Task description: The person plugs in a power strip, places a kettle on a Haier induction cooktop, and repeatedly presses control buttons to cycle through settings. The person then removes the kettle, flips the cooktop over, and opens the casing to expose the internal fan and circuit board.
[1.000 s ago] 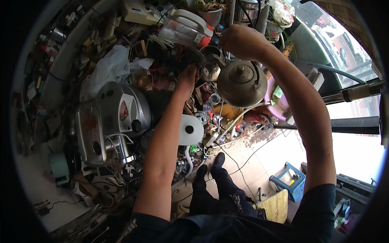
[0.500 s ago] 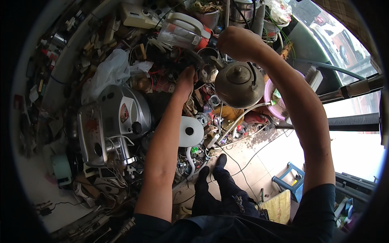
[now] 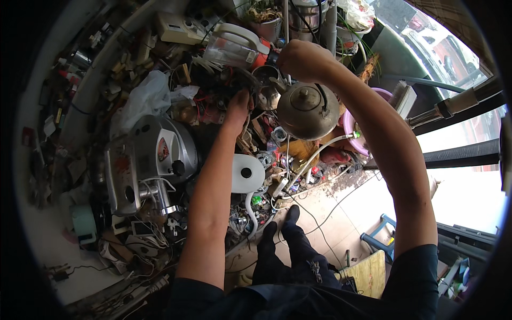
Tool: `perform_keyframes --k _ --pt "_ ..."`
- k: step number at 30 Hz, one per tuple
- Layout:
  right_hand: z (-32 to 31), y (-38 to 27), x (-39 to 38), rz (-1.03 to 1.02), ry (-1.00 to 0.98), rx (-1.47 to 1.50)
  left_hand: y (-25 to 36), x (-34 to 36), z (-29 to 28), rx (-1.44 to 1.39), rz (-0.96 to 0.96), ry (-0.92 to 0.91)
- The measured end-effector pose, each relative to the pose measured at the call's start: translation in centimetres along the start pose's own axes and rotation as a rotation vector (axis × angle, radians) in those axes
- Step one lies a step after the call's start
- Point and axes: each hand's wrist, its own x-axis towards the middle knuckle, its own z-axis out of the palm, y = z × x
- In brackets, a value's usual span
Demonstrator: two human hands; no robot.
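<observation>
My right hand (image 3: 295, 60) is closed on the black handle of a round, tarnished metal kettle (image 3: 306, 117), which hangs below it with its spout pointing left over an open metal vessel (image 3: 266, 93). My left hand (image 3: 240, 106) is closed beside that vessel on a dark object that looks like its handle, partly hidden by my fingers. A clear blender jug (image 3: 226, 49) with an orange base lies on its side just behind the vessel.
A silver meat grinder (image 3: 162, 146) and white lidded container (image 3: 245, 176) stand among dense clutter and cables. A pink basin (image 3: 353, 128) and plants (image 3: 264, 15) sit beyond. Tiled floor (image 3: 336, 208), a blue stool (image 3: 376, 242) and wooden board (image 3: 365, 274) are lower right.
My right hand and the kettle have moved slightly left, with the hand a little lower. My left hand has shifted slightly. The whole view has shifted a little.
</observation>
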Motion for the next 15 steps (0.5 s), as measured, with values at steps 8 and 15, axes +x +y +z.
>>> perform_keyframes --k 8,15 --pt "-5.0 -4.8 0.2 0.043 -0.099 -0.133 0.3 -0.5 -0.5 -0.004 -0.036 0.011" --pt "-5.2 -4.4 1.7 0.02 -0.124 -0.132 0.8 -0.5 0.2 -0.005 -0.003 -0.02"
